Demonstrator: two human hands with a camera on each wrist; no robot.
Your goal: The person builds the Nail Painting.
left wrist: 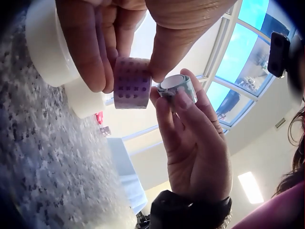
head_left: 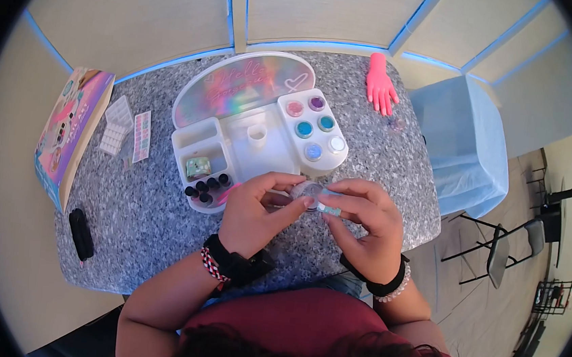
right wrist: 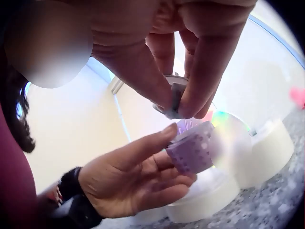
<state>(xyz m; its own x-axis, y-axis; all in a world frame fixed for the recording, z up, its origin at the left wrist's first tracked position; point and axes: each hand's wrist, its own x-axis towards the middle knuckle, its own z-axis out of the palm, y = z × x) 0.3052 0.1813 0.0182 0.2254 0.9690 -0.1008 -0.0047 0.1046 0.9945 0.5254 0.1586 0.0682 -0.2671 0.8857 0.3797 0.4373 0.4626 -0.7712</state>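
The left hand (head_left: 256, 210) pinches a purple patterned roll (left wrist: 132, 83) between thumb and fingers; in the right wrist view the roll (right wrist: 191, 149) shows small dark shapes on its side. Close beside it, the right hand (head_left: 369, 226) holds a smaller roll (left wrist: 177, 89) with a pale green and white pattern, gripped by thumb and fingertips. Both rolls are held up over the near edge of a white organizer (head_left: 261, 154). Whether the two rolls touch cannot be told.
The organizer holds glitter pots (head_left: 304, 129), black-capped bottles (head_left: 213, 183) and a green patterned packet (head_left: 198, 167). A pink model hand (head_left: 380, 85) lies at the back right. Leftward are a colourful box (head_left: 72, 136), a clear tray (head_left: 118, 125), a sticker sheet (head_left: 141, 136) and a black object (head_left: 81, 234).
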